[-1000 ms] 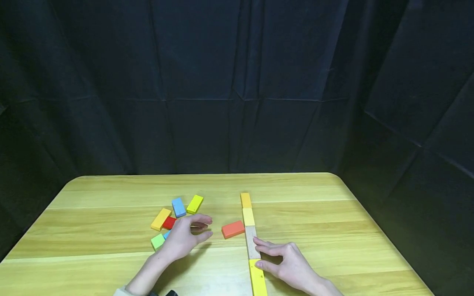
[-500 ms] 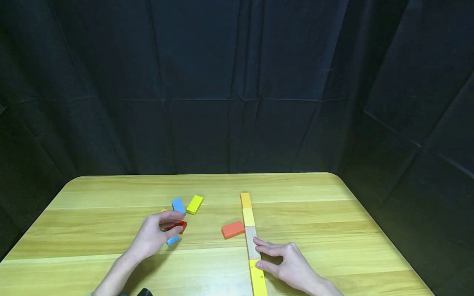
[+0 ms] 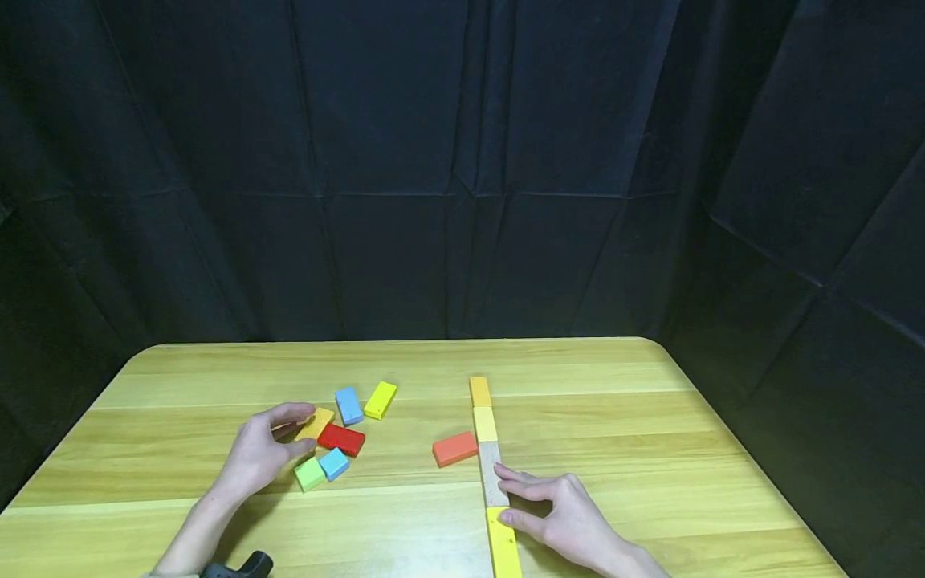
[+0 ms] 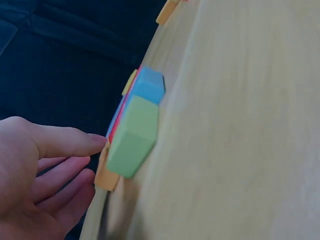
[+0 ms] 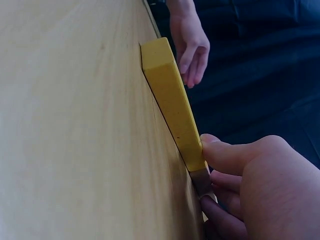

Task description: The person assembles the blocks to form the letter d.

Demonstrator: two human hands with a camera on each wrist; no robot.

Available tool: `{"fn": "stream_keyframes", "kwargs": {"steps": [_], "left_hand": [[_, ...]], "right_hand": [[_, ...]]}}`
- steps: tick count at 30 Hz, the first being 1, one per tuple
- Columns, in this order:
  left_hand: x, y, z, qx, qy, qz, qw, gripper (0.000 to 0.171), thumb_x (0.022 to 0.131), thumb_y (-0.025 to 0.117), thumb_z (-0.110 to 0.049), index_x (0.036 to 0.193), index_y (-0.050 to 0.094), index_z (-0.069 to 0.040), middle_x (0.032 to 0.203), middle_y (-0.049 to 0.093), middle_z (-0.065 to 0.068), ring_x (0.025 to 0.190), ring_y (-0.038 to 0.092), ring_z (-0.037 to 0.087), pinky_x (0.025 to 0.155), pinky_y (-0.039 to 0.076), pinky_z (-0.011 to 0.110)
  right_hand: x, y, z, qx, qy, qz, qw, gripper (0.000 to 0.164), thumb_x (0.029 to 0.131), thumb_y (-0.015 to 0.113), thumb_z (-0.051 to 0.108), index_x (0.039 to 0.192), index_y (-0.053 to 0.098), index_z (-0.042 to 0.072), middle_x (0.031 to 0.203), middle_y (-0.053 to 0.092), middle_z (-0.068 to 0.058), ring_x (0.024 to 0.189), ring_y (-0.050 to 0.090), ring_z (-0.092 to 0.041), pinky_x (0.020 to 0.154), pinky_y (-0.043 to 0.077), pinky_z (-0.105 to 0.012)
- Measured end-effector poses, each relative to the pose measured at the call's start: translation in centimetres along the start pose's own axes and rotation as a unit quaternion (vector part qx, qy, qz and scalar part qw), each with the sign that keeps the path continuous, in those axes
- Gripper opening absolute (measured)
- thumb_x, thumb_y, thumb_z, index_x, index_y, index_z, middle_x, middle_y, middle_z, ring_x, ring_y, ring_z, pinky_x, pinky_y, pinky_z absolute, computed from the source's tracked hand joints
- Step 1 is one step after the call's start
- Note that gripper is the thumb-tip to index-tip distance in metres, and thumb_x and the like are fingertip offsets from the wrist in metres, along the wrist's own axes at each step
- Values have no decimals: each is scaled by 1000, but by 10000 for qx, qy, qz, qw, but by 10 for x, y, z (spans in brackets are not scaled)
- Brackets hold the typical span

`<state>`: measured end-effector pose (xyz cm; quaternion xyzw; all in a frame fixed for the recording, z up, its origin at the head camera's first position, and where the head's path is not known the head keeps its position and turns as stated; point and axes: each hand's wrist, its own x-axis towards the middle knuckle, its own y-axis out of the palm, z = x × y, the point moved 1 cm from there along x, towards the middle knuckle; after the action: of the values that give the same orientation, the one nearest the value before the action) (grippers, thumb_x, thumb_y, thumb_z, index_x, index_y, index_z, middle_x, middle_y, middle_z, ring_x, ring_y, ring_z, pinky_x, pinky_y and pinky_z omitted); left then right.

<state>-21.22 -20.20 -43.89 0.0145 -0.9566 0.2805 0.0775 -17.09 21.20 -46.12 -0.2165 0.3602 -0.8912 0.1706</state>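
Observation:
My left hand (image 3: 260, 453) is at the orange block (image 3: 315, 423) on the left of the table, its thumb and fingers spread about the near end. In the left wrist view, the thumb tip (image 4: 100, 142) is close to that block (image 4: 106, 172); whether it touches cannot be told. Beside it lie a red block (image 3: 342, 439), a light blue block (image 3: 334, 463) and a green block (image 3: 310, 474). My right hand (image 3: 564, 514) rests on a row of blocks. Its thumb touches the long yellow block (image 3: 503, 546); its fingertips touch the grey block (image 3: 492, 470).
Ahead in the row are a pale yellow block (image 3: 485, 424) and a small orange block (image 3: 480, 392). A coral block (image 3: 454, 449) lies against the row's left side. Farther back lie a blue block (image 3: 349, 405) and a yellow block (image 3: 380, 400). Dark cloth (image 3: 462, 201) hangs behind the table.
My left hand has moved left from above the scattered blocks to the orange block. The red block has shifted and now lies uncovered. My right hand has stayed in place.

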Motion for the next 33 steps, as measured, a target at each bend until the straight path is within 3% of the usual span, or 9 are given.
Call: {"fn": "stream_keyframes", "kwargs": {"steps": [15,33], "left_hand": [[1,5,10,201,-375,-53,9991,49,81,80,-4,126,63,5,121,68,22,110,67,33,91,57,37],[0,6,11,288,-492,-236,9981,47,81,80,-4,124,65,5,119,69,22,107,68,32,89,58,36]], "right_hand": [[0,-1,0,78,100,55,9999,45,88,74,45,119,74,13,132,64,11,122,61,-21,104,48,-30],[0,-1,0,93,163,90,9998,47,87,73,47,119,74,13,133,63,12,123,60,-21,105,47,-31]]}}
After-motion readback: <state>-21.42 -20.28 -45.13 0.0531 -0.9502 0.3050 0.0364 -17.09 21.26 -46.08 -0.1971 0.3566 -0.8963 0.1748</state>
